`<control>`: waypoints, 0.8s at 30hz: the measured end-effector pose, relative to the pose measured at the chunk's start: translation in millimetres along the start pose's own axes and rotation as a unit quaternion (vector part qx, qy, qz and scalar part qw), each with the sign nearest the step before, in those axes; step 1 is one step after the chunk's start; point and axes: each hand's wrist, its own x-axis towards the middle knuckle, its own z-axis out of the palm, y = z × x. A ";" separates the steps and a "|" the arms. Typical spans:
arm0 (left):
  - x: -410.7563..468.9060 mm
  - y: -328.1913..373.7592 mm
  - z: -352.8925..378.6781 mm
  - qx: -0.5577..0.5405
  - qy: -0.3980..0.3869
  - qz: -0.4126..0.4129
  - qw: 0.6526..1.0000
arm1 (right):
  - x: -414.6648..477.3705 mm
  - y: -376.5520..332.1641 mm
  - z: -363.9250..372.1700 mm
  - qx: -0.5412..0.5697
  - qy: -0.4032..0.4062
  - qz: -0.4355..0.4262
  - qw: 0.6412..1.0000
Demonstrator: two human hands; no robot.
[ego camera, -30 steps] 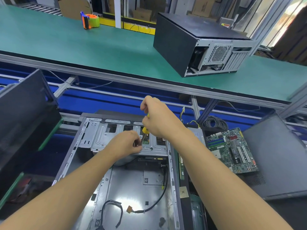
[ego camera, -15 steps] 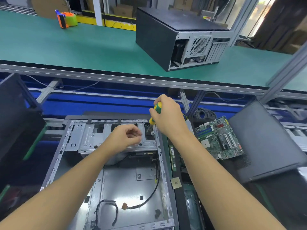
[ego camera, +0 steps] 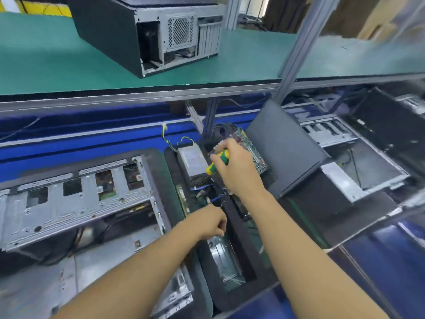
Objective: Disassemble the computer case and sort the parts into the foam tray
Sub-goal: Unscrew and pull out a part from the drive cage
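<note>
The open grey computer case [ego camera: 76, 210] lies on its side at the lower left, its drive cage facing me. To its right sits the black foam tray [ego camera: 232, 229], holding a silver power supply [ego camera: 192, 161], a motherboard [ego camera: 254, 149], cables and a metal part [ego camera: 224, 256]. My right hand [ego camera: 236, 171] grips a yellow-green screwdriver [ego camera: 218, 161] above the tray's far end. Over the tray's middle, my left hand [ego camera: 208, 223] has its fingers curled together; whether they pinch something small is too blurred to tell.
A dark side panel [ego camera: 282, 148] leans at the tray's right. Another closed black case [ego camera: 147, 31] stands on the green upper bench [ego camera: 46, 65]. A second opened case [ego camera: 358, 162] lies at the right. An upright aluminium post [ego camera: 296, 47] rises from the bench edge.
Both hands have left the drive cage and swung right over the foam tray. The view has turned right with them, and the screwdriver stays in my right hand.
</note>
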 end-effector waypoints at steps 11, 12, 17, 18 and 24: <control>44.4 21.1 30.9 0.087 -0.121 -0.069 0.986 | -39.5 72.1 -15.4 -0.042 -0.026 0.070 0.996; 44.5 21.3 30.7 0.093 -0.136 -0.079 0.983 | -40.2 73.2 -16.1 -0.043 -0.024 0.066 0.997; 33.6 18.7 19.4 0.122 -0.160 -0.096 0.975 | -33.9 69.7 -14.3 -0.036 -0.017 0.054 0.998; 30.1 16.9 14.0 0.116 -0.143 -0.096 0.978 | -31.4 65.5 -12.1 -0.023 -0.011 0.055 0.998; -14.0 -8.9 -33.2 0.064 0.071 -0.122 0.988 | -14.9 14.8 3.2 0.090 0.068 0.012 0.993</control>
